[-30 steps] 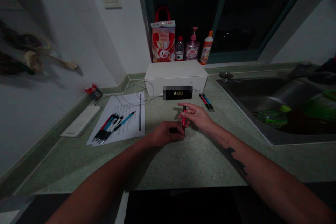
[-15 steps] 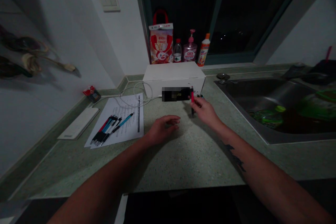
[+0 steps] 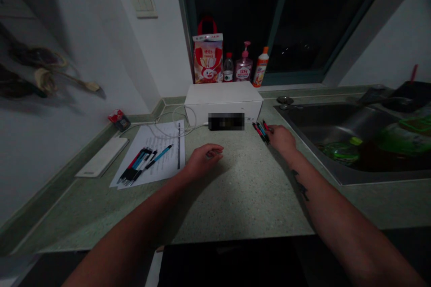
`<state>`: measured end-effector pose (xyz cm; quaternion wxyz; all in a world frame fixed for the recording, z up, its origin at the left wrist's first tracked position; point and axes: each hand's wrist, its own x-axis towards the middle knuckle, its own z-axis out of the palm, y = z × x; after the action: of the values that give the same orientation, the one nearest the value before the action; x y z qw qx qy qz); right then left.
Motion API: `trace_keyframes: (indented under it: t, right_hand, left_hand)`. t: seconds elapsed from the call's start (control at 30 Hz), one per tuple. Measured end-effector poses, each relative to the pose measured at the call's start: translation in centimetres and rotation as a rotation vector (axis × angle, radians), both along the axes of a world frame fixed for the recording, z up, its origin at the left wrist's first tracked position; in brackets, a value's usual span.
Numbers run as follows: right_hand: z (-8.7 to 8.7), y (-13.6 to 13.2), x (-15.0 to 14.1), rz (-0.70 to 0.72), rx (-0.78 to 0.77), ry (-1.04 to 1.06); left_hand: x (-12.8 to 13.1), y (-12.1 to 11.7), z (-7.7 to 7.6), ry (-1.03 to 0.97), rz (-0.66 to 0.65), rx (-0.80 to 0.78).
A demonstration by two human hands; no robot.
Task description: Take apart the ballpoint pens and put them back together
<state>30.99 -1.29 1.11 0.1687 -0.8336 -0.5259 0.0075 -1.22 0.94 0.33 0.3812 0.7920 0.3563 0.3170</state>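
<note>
My right hand is low over the counter at the right, its fingertips closed on a red and black pen. Just left of it, a few pens in red, black and teal lie side by side; the fingers partly cover this group. Above the middle of the counter, my left hand is loosely curled with a gap between thumb and fingers, and nothing shows in it. Further left, several pens lie bunched on printed paper sheets, with a teal pen at a slant beside them.
A white box stands at the back, a black device in front of it with a white cable. Bottles and a bag are behind. At right is a steel sink; a white slab lies left.
My right hand has moved right and down, bringing the red pen from upright to lying beside the other pens. My left hand has shifted slightly left, its fingers more curled.
</note>
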Motion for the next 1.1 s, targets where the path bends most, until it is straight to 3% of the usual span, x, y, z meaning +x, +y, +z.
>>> trace_keyframes:
  t: [0.17,0.4,0.53,0.67,0.83,1.0,1.1]
  right_hand:
    - [-0.2,0.2,0.0,-0.010,0.003,-0.010]
    - [0.1,0.1,-0.6,-0.020,0.047,-0.050]
    - [1.1,-0.6,-1.8,0.026,0.067,-0.055]
    - [1.4,-1.0,-2.9,0.085,0.134,-0.059]
    - [0.9,-1.1,-5.1,0.304,0.311,0.020]
    - [0.6,-2.3,-9.1,0.775,0.313,0.137]
    - [0.4,-2.8,-10.9,0.935,0.203,0.158]
  left_hand:
    - [-0.3,0.7,0.4,0.098,0.100,0.019]
    - [-4.1,2.1,4.5,0.699,0.487,0.307]
    - [-7.4,3.3,5.5,1.100,0.604,0.213]
    - [-9.1,4.1,5.0,1.240,0.589,0.124]
    - [-7.6,3.7,4.8,1.148,0.521,0.171]
    - [-2.8,0.8,4.0,0.626,0.267,0.248]
    - [-0.6,-1.0,2.6,0.344,0.116,0.192]
